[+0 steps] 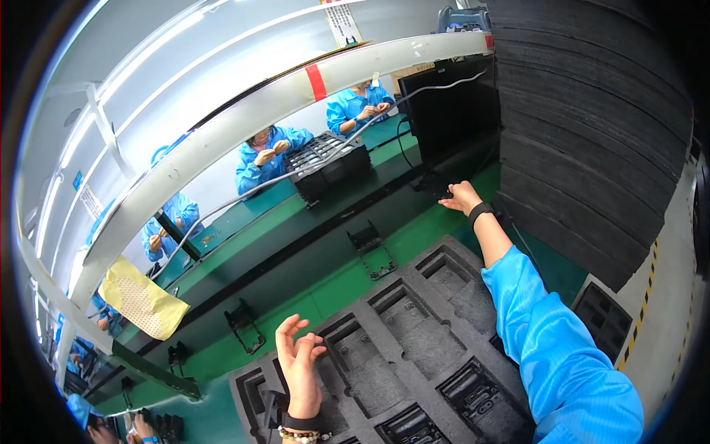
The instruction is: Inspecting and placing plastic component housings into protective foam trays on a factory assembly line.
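My left hand (298, 362) is raised over a dark grey foam tray (342, 311), its fingers apart and slightly curled, holding nothing. My right arm stretches forward past the tray's far right corner. At its end my right hand (464, 198) has its fingers closed at the edge of a black part (433, 183), whose shape blends into the dark background. Black plastic housings sit in two of the tray's near recesses, one of them a ribbed housing (477, 392). Several farther recesses hold no part. A black frame-like bracket (371, 250) lies on the green bench beyond the tray.
Another black bracket (244, 325) rests farther left on the green bench. A tall stack of dark foam sheets (584, 140) rises at the right, near a black monitor (451, 111). Co-workers in blue sit across, beside a black tray stack (329, 174). A grey cable (296, 172) hangs across.
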Demonstrator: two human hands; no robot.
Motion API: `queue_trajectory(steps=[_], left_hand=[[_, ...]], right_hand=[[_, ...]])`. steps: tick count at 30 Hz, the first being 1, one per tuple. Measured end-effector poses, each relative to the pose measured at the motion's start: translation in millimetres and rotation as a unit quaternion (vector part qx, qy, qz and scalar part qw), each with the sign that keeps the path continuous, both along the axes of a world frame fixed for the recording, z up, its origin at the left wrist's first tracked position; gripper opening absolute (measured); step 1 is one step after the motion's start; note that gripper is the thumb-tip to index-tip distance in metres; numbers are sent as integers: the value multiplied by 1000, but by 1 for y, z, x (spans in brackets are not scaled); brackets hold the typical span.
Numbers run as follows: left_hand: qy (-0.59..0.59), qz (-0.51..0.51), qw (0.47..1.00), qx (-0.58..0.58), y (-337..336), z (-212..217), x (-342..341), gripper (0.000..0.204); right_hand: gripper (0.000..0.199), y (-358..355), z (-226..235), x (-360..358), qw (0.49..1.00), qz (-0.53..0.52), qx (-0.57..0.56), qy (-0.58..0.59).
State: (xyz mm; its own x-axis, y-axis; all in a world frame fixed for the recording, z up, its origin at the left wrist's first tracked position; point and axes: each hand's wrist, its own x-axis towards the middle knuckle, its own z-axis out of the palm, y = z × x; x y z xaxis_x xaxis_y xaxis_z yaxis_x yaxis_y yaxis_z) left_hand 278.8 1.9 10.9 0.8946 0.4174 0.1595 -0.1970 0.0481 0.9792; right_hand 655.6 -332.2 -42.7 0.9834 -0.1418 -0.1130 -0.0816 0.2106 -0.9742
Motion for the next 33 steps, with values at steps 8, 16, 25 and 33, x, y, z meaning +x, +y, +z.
queue_trajectory(steps=[8,16,25,33], left_hand=[[11,-11,1000,-4,-4,0,5,42],[30,-9,999,-23,-4,0,4,41],[50,-23,998,-41,-4,-1,5,40],[17,12,996,-92,-2,-2,5,42]], right_hand=[[23,-24,-41,14,989,-120,66,53],[25,-40,-61,21,972,-160,169,42],[34,-34,-54,15,987,-157,45,12],[36,-6,-36,0,793,-121,-564,-195]])
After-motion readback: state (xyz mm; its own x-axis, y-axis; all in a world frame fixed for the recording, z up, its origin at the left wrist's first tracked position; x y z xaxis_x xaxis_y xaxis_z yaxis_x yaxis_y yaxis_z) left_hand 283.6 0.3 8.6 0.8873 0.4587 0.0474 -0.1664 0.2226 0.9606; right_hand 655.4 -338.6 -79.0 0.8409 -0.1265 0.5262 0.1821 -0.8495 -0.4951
